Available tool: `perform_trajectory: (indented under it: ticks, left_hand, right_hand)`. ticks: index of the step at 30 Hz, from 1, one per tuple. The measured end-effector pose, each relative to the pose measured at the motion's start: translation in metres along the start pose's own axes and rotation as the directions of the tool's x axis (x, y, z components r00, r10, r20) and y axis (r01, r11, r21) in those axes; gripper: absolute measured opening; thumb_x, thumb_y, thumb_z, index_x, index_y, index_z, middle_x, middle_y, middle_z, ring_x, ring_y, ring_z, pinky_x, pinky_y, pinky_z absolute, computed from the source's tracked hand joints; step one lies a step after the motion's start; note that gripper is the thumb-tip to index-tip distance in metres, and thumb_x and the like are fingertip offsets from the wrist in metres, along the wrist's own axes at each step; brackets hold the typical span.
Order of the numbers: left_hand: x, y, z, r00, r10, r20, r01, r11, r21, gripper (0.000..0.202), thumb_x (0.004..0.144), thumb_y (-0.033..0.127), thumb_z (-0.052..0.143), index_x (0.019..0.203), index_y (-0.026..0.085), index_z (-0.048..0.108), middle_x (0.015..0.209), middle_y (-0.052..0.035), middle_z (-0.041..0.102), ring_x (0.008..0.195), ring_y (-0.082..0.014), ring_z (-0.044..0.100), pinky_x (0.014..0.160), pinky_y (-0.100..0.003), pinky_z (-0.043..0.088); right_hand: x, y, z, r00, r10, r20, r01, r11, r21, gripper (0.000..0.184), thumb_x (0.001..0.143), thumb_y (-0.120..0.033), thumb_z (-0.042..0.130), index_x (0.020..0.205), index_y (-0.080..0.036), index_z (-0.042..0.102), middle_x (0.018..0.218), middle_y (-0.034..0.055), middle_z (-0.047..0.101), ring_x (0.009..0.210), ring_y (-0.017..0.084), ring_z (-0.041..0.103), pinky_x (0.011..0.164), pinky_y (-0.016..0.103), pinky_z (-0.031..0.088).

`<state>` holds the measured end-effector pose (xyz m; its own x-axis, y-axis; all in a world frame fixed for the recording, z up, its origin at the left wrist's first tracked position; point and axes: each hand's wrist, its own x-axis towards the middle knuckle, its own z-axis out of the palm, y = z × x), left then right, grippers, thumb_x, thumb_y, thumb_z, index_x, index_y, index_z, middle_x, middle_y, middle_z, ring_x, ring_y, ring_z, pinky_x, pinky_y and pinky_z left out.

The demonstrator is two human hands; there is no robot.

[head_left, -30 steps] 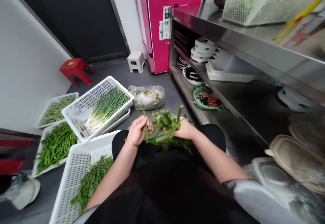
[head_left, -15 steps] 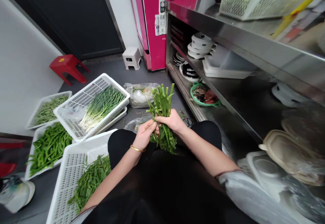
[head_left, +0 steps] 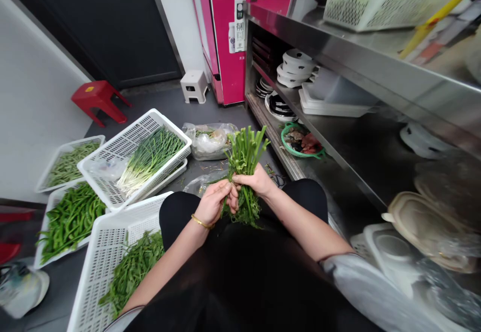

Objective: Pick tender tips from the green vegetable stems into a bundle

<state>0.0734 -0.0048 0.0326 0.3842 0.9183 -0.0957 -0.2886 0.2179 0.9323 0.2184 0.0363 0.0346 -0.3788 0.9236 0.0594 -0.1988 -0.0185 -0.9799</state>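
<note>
A bunch of green leafy stems stands upright over my lap, cut ends up and leaves hanging down. My right hand is closed round its middle. My left hand, a gold bangle on its wrist, pinches stems at the bunch's left side, touching the right hand. To my lower left a white plastic basket holds a loose heap of similar greens.
On the floor to the left lie white baskets of scallions, green peppers and green beans, and a plastic bag of scraps. A steel shelf unit with dishes fills the right. Red stool and small white stool stand farther off.
The bunch was turned from lying low and sideways to upright in my right hand. My left hand has moved from a single stem to the bunch's left side.
</note>
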Motion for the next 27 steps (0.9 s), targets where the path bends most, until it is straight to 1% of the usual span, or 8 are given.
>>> perform_trajectory:
  ticks: [5, 8, 11, 13, 16, 20, 23, 27]
  left_hand:
    - [-0.001, 0.001, 0.002, 0.997, -0.067, 0.037, 0.070, 0.993, -0.091, 0.027, 0.082, 0.034, 0.052, 0.065, 0.013, 0.054, 0.045, -0.0003, 0.051, 0.039, -0.0139, 0.050, 0.038, -0.025, 0.039]
    - [-0.001, 0.010, -0.008, 0.998, -0.061, 0.015, 0.063, 0.975, -0.215, 0.024, 0.081, 0.033, 0.053, 0.067, 0.014, 0.054, 0.049, 0.0001, 0.050, 0.042, -0.0140, 0.051, 0.039, -0.025, 0.041]
    - [-0.011, 0.024, -0.042, 0.990, -0.038, -0.138, 0.004, 0.972, -0.235, 0.019, 0.076, 0.033, 0.056, 0.071, 0.014, 0.055, 0.054, -0.0007, 0.053, 0.050, -0.0147, 0.054, 0.045, -0.027, 0.046]
    - [-0.035, 0.033, -0.080, 0.963, -0.034, -0.266, 0.004, 0.994, -0.112, 0.022, 0.073, 0.035, 0.058, 0.071, 0.014, 0.056, 0.055, -0.0014, 0.054, 0.052, -0.0159, 0.055, 0.049, -0.029, 0.047]
    - [-0.098, 0.038, -0.139, 0.859, -0.041, -0.510, 0.212, 0.936, 0.281, 0.032, 0.071, 0.047, 0.057, 0.069, 0.015, 0.057, 0.059, -0.0044, 0.059, 0.057, -0.0194, 0.057, 0.058, -0.034, 0.048]
    - [-0.165, 0.036, -0.183, 0.606, 0.103, -0.789, 0.711, 0.373, 0.596, 0.045, 0.045, 0.050, 0.074, 0.072, 0.015, 0.061, 0.079, -0.0135, 0.066, 0.088, -0.0381, 0.058, 0.079, -0.047, 0.043]
    - [-0.150, 0.040, -0.166, 0.700, 0.187, -0.689, 0.597, 0.377, 0.709, 0.059, 0.058, 0.054, 0.067, 0.101, 0.013, 0.061, 0.109, -0.0178, 0.063, 0.101, -0.0363, 0.055, 0.088, -0.047, 0.040]
    - [-0.075, 0.044, -0.081, 0.908, 0.216, -0.358, 0.098, 0.722, 0.685, 0.045, 0.070, 0.044, 0.064, 0.104, 0.015, 0.063, 0.102, -0.0119, 0.067, 0.095, -0.0261, 0.059, 0.086, -0.038, 0.044]
  right_hand:
    - [0.006, 0.006, -0.010, 0.954, -0.219, -0.202, 0.104, 0.880, -0.464, 0.012, 0.061, -0.023, 0.064, 0.059, -0.014, 0.056, 0.058, -0.0006, 0.057, 0.055, 0.010, 0.050, 0.056, 0.022, 0.041]
    - [0.004, 0.004, -0.034, 0.880, -0.251, -0.402, 0.064, 0.903, -0.424, 0.015, 0.063, -0.028, 0.064, 0.066, -0.013, 0.060, 0.063, 0.0014, 0.060, 0.057, 0.012, 0.053, 0.059, 0.024, 0.044]
    - [-0.012, -0.003, -0.065, 0.846, -0.171, -0.506, 0.009, 0.952, -0.306, 0.025, 0.064, -0.036, 0.067, 0.073, -0.013, 0.063, 0.066, 0.0028, 0.063, 0.054, 0.013, 0.055, 0.057, 0.026, 0.045]
    - [-0.023, -0.005, -0.081, 0.892, -0.098, -0.441, -0.079, 0.927, -0.365, 0.024, 0.064, -0.036, 0.068, 0.072, -0.013, 0.064, 0.061, 0.0027, 0.062, 0.054, 0.015, 0.055, 0.056, 0.027, 0.044]
    - [-0.029, -0.004, -0.086, 0.955, 0.001, -0.297, -0.151, 0.864, -0.481, 0.022, 0.059, -0.033, 0.072, 0.066, -0.013, 0.065, 0.062, 0.0046, 0.064, 0.059, 0.017, 0.058, 0.059, 0.029, 0.045]
    - [-0.015, 0.005, -0.055, 0.980, 0.119, -0.159, -0.161, 0.945, -0.286, 0.023, 0.061, -0.033, 0.070, 0.070, -0.013, 0.064, 0.061, 0.0024, 0.063, 0.056, 0.015, 0.057, 0.056, 0.026, 0.045]
    - [0.012, 0.018, -0.033, 0.970, 0.204, -0.133, -0.203, 0.979, 0.018, 0.022, 0.062, -0.032, 0.068, 0.064, -0.013, 0.058, 0.052, -0.0004, 0.057, 0.046, 0.011, 0.051, 0.047, 0.024, 0.041]
    - [0.043, 0.017, -0.020, 0.967, 0.177, -0.184, -0.144, 0.973, 0.182, 0.020, 0.059, -0.028, 0.067, 0.067, -0.013, 0.056, 0.052, -0.0021, 0.055, 0.044, 0.010, 0.049, 0.045, 0.023, 0.040]
